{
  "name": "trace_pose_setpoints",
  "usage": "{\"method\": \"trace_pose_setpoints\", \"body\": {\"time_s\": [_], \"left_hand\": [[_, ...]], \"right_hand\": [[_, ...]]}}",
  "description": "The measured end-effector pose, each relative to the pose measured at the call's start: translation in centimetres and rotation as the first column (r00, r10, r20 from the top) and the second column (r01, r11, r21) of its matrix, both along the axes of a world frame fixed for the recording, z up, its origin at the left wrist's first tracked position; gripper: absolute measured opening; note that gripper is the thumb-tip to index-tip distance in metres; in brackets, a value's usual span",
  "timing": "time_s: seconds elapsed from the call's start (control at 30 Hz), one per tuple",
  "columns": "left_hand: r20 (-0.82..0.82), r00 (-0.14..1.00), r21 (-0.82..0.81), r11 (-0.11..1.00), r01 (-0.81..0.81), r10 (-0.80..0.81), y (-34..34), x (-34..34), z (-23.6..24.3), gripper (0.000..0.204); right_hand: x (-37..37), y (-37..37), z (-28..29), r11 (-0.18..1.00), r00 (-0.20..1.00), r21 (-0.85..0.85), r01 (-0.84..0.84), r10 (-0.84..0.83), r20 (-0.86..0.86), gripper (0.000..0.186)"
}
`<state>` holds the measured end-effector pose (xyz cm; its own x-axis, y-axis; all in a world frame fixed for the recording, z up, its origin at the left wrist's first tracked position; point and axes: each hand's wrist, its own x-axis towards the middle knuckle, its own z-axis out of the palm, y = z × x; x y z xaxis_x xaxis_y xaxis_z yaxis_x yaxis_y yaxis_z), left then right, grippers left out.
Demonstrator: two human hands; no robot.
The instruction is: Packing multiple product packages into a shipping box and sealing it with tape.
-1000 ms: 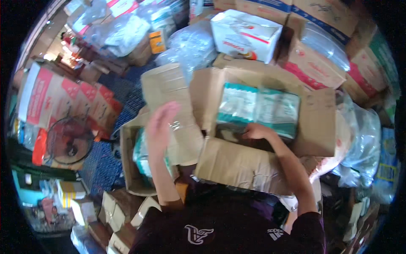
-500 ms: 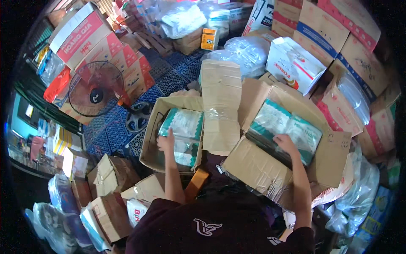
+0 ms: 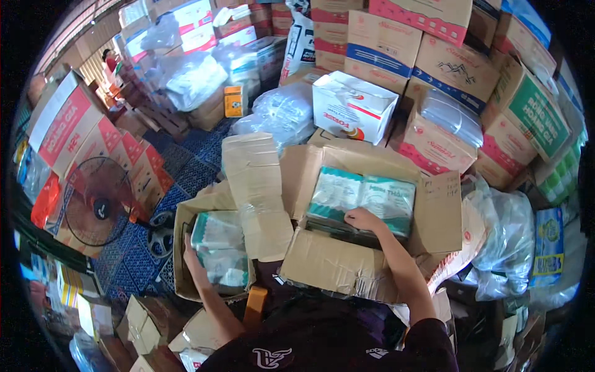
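Two open cardboard boxes stand before me, both holding green-and-white plastic packs. My left hand (image 3: 192,253) is at the left inner side of the smaller left box (image 3: 181,279), against its packs (image 3: 220,260); its fingertips are partly hidden, so whether it grips cannot be told. In the larger box (image 3: 437,229), my right hand (image 3: 361,219) has curled fingers on the near edge of the packs (image 3: 334,192). A long creased cardboard flap (image 3: 254,192) stands between the boxes, and a wide flap (image 3: 334,263) folds out toward me.
A standing fan (image 3: 99,204) and stacked cartons (image 3: 74,124) are on the left. Blue patterned flooring (image 3: 133,266) shows behind. Bagged goods (image 3: 276,105), a white carton (image 3: 353,105) and piled cartons (image 3: 452,74) fill the back; plastic-wrapped bundles (image 3: 505,235) lie right. Small boxes (image 3: 149,328) crowd the lower left.
My left hand has dropped from beside the long flap into the left box, moving down its left side. My right hand stays on the right box's packs. The view has shifted as my head moved.
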<state>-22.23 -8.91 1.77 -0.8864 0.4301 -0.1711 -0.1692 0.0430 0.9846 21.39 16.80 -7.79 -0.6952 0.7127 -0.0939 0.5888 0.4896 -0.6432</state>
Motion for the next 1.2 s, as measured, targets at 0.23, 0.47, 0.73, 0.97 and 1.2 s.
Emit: {"method": "trace_pose_setpoints", "body": {"time_s": [0.23,0.47,0.73,0.97,1.2], "left_hand": [[-0.313,0.949,-0.331,0.934,-0.131,0.022,-2.6,-8.4,-7.2,0.058],[-0.740,0.635,0.075,0.966,-0.248,0.221,3.1,0.3,1.8,0.018],[-0.668,0.405,0.567,0.779,-0.267,0.624,0.0,5.9,14.8,0.031],[-0.449,0.656,0.570,0.760,-0.312,0.607,-2.2,8.3,16.9,0.035],[-0.969,0.223,0.060,0.979,-0.193,0.103,3.9,10.3,10.9,0.042]], "right_hand": [[-1.3,-0.6,0.6,0.999,0.999,0.004,-0.040,0.040,-0.005,0.022],[-0.8,-1.2,0.6,0.999,0.999,-0.043,-0.009,0.008,-0.038,0.023],[-1.0,-1.4,3.7,0.983,0.991,-0.134,0.128,-0.124,0.040,0.020],[-2.8,-3.6,11.0,0.833,0.722,-0.408,-0.373,-0.016,-0.692,0.043],[-4.7,-11.5,18.5,0.614,0.698,-0.354,-0.706,0.514,-0.498,0.070]]}}
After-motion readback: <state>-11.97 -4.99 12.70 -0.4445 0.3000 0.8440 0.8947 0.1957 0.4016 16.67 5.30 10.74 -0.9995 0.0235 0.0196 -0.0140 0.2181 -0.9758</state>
